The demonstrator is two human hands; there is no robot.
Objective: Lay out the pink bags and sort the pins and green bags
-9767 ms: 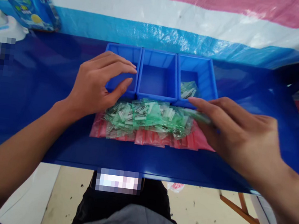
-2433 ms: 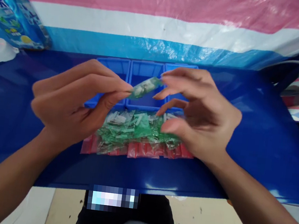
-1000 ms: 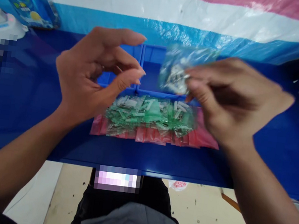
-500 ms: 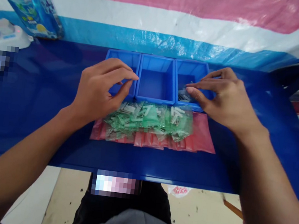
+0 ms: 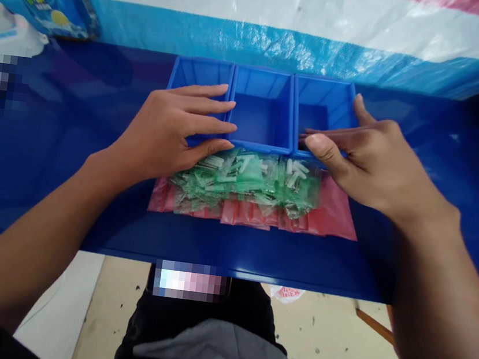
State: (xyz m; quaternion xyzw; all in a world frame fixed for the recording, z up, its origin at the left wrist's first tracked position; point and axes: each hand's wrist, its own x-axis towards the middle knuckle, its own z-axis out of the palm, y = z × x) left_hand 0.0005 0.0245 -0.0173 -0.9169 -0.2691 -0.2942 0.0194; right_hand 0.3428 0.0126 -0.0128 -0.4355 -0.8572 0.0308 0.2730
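Three blue plastic bins stand side by side on the table. My left hand [image 5: 176, 122], fingers spread and holding nothing, hovers over the left bin [image 5: 203, 70] and reaches the near edge of the middle bin [image 5: 264, 80]. My right hand [image 5: 368, 157] reaches into the right bin [image 5: 324, 88] with fingers stretched and thumb apart; its fingertips and whatever lies beneath them are partly hidden. In front of the bins lie several clear-green bags [image 5: 248, 180] of small white and metal pieces, on top of flat pink bags [image 5: 335, 212].
A blue detergent pouch [image 5: 54, 2] and a white device [image 5: 10, 35] stand at the back left. A striped plastic sheet [image 5: 265, 2] hangs behind the blue table [image 5: 62, 198]. A blurred-out screen [image 5: 190, 281] rests on my lap below the table edge.
My left hand's fingers have opened from a curled shape and spread. The right hand has left its pinch over the right bin and dipped its fingers into it. The view has tilted down.
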